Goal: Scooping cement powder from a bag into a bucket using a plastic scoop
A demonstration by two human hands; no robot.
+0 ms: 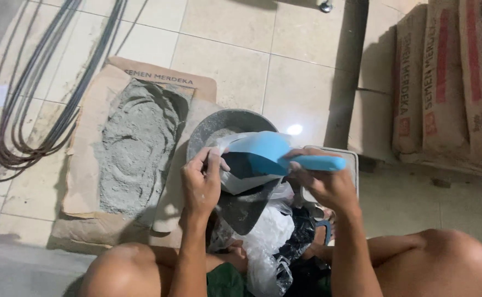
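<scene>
My right hand (324,184) grips the handle of a light blue plastic scoop (271,154), its bowl tipped toward a clear plastic bag (235,179). My left hand (201,184) pinches the rim of that bag and holds its mouth apart under the scoop. Behind the bag sits a grey bucket (219,124) dusted with cement powder. My bare knees frame the bottom of the view.
An opened brown paper sack (142,143) lies flat on the tiled floor with grey cement powder spread on it. Several full cement sacks (450,82) lean at the right. Dark cables (37,93) coil at the left. Plastic bags (274,242) are heaped between my legs.
</scene>
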